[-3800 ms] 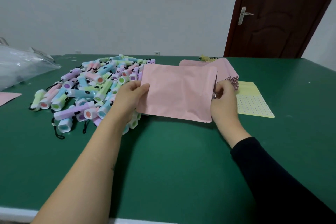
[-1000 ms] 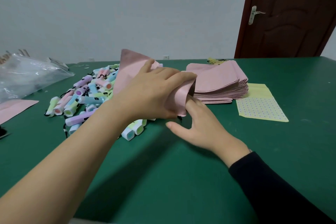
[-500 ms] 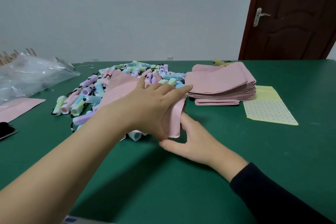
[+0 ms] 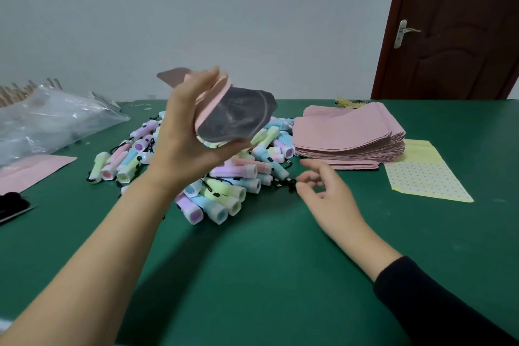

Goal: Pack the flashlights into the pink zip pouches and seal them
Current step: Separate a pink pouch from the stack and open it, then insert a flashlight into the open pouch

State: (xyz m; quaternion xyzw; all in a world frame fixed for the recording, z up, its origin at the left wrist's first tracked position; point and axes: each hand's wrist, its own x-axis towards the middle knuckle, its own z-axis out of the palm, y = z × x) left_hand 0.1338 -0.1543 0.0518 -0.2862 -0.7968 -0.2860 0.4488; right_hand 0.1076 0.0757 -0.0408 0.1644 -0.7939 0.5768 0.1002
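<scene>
The right hand (image 4: 323, 194) is low over the green table (image 4: 252, 275), fingers loose and bent, holding nothing. Next comes the pile of little flashlights (image 4: 224, 191). They look light, hard and smooth, so one is best grabbed round its middle. Above the pile, the left hand (image 4: 188, 135) squeezes a pink zip pouch (image 4: 236, 115) by its sides, mouth wide open. The pouch looks thin and bendy. Farther back sits a stack of pouches (image 4: 348, 132).

No writing, brand, number or sign can be read anywhere. The yellow sheet (image 4: 427, 177) bears only a grid of small dots. The pink pouch (image 4: 236, 118) and the pouch stack (image 4: 348, 132) look unprinted.
</scene>
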